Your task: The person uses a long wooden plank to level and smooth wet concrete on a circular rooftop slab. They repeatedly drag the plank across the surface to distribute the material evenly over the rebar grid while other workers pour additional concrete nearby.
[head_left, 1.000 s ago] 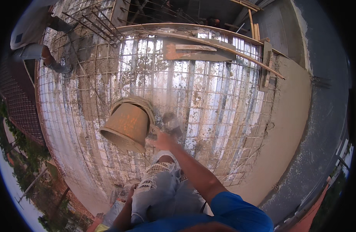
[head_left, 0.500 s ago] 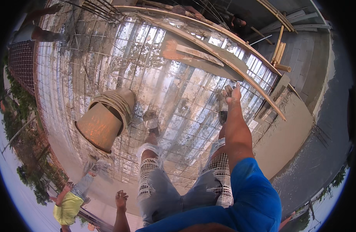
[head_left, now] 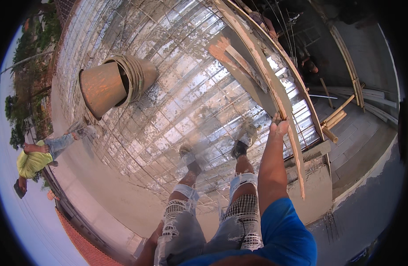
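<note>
My right hand (head_left: 280, 125) has its fingers closed round the edge of a long, narrow wooden plank (head_left: 275, 95). The plank lies along the slab's right edge, its lower end jutting down past my forearm. Beneath it are a flat, mortar-grey sheet (head_left: 257, 91) and a short, worn wooden board (head_left: 244, 66). My left hand (head_left: 157, 232) hangs beside my left thigh, its fingers mostly hidden by my leg and arm.
I stand on a rebar grid (head_left: 168, 117) over shiny metal decking. Nested buckets (head_left: 104, 84) lie on their side at left. A person in a yellow shirt (head_left: 34, 158) is at far left. Beyond the right edge is a drop with bamboo poles (head_left: 334, 119) and a person (head_left: 310, 66) below.
My right hand has gone from reaching with spread fingers to gripping the plank. My view has turned, so the buckets and the yellow-shirted person appear higher. My left hand has moved against my thigh.
</note>
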{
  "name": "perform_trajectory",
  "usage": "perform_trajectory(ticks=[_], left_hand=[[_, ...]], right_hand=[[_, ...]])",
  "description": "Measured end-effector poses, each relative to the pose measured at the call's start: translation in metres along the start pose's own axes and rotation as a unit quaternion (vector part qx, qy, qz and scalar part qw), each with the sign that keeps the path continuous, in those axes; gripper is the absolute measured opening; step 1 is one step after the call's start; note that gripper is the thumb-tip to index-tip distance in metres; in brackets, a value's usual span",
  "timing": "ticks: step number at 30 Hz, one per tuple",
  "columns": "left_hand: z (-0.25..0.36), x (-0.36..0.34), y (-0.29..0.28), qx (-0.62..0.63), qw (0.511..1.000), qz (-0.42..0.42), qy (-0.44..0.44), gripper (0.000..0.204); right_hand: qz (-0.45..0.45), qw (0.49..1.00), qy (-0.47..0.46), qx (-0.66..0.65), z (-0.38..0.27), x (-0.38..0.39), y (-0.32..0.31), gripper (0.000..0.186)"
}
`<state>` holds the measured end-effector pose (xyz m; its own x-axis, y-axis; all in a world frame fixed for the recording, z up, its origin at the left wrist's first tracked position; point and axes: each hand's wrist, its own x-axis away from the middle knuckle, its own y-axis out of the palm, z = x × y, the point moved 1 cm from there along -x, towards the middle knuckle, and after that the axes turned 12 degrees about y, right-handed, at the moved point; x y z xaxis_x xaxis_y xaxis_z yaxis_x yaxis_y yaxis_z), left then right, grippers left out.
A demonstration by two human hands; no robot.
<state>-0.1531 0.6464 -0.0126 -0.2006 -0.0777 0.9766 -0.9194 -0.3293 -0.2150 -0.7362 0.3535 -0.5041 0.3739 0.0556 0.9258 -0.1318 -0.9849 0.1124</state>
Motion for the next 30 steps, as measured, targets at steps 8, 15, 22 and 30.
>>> perform_trajectory(ticks=[8,15,22,30], left_hand=[[0.019,0.077,-0.06,-0.272,0.908,-0.041,0.316,0.066],[-0.021,0.275,-0.206,-0.12,0.741,0.188,0.633,0.055],[-0.13,0.557,-0.386,-0.18,0.309,0.485,0.798,0.044],[-0.189,0.681,-0.326,-0.311,0.327,0.384,0.806,0.052]], right_hand=[[-0.102,0.991,-0.037,0.076,-0.132,0.18,-0.099,0.052],[-0.172,0.846,0.005,0.504,-0.035,0.401,-0.048,0.049],[-0.221,0.767,0.004,0.602,0.059,0.573,-0.082,0.047],[-0.232,0.722,0.01,0.652,0.122,0.63,-0.119,0.046]])
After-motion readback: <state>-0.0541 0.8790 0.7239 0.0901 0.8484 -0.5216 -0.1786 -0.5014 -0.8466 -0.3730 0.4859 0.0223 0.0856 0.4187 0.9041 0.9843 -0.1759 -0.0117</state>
